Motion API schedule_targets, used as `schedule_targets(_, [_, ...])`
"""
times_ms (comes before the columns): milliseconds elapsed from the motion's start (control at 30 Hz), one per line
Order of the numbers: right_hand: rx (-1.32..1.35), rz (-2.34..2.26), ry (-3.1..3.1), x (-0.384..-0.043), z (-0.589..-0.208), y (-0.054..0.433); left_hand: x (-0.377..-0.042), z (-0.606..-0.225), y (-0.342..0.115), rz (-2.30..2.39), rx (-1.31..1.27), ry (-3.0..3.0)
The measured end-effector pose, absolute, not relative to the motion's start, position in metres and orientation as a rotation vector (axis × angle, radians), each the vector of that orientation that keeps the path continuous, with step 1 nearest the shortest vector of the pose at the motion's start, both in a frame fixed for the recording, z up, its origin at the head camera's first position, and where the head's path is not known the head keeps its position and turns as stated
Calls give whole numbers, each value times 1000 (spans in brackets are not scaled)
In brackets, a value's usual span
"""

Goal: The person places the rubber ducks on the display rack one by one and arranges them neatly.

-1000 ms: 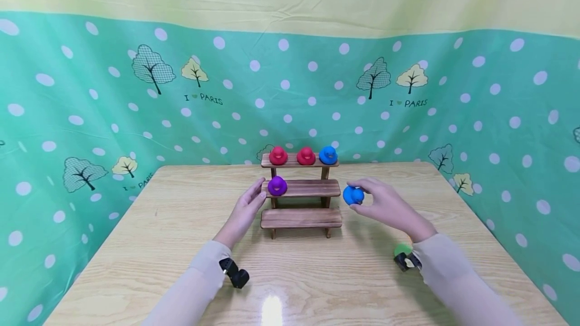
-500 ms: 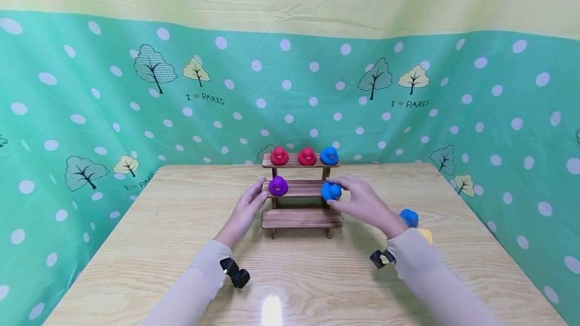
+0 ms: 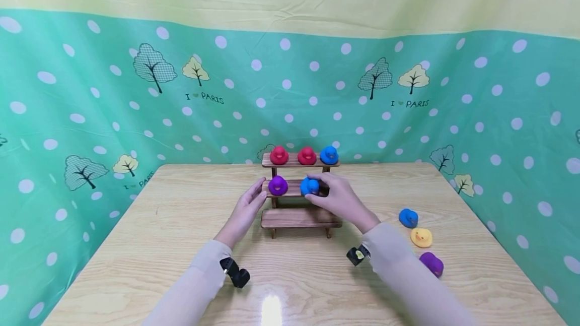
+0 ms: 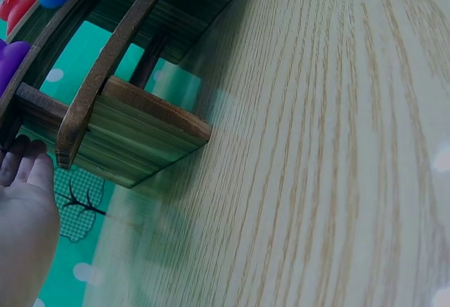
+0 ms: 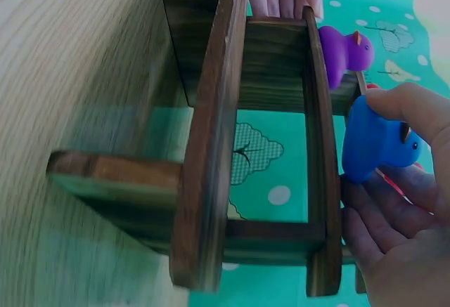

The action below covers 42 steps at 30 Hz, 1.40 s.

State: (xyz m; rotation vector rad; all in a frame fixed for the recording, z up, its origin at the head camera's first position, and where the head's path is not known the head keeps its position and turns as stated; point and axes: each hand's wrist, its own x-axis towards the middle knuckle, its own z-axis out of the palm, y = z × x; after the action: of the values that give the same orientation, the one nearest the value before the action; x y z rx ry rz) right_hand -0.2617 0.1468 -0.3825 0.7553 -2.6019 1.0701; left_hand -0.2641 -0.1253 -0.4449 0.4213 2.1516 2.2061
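Note:
In the head view a three-step wooden display rack (image 3: pixel 301 218) stands on the table. My right hand (image 3: pixel 340 197) pinches a blue rubber duck (image 3: pixel 309 186) at the middle step, beside a purple rubber duck (image 3: pixel 278 185). The right wrist view shows the thumb on this blue duck (image 5: pixel 376 142), whose base is at the step. My left hand (image 3: pixel 244 210) is at the left end of the middle step, fingers extended against it; in the left wrist view its fingertips are partly hidden by the rack. On the top step sit two red ducks (image 3: pixel 279 155) and another blue duck (image 3: pixel 329 155).
To the right on the table (image 3: pixel 190 255) lie a blue duck (image 3: pixel 409 218), a yellow duck (image 3: pixel 421 238) and a purple duck (image 3: pixel 431 264), beside my right forearm. A green dotted cloth (image 3: pixel 290 99) hangs behind and along both sides.
My right hand has carried the blue duck leftward from beside the rack to the middle step, near the purple duck. Ducks behind the right arm have come into view. The left hand stays put.

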Motion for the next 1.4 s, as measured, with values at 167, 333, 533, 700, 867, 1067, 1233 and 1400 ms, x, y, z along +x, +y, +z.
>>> schedule_targets(167, [727, 1112, -2586, -267, -386, 137, -263, -444, -125, 2215, 415, 2149])
schedule_targets(333, [691, 1150, -2571, -271, -390, 134, -264, -444, -125, 2214, 415, 2149])
schedule_targets(533, [690, 1147, -2542, -273, -393, 132, -265, -444, -125, 2203, 405, 2155])
schedule_targets(700, [674, 1124, -2540, -274, -395, 129, -264, -443, -125, 2218, 403, 2148])
schedule_targets(867, [653, 1108, -2542, -274, -397, 129, -262, -442, -124, 2216, 403, 2153])
schedule_targets(1067, [650, 1096, -2548, -274, -397, 129, -263, -443, -124, 2224, 407, 2141])
schedule_targets(1233, [653, 1094, -2550, -275, -398, 130, -263, -444, -125, 2217, 412, 2142])
schedule_targets(1400, [655, 1104, -2555, -274, -398, 129, -262, -444, -125, 2217, 412, 2142])
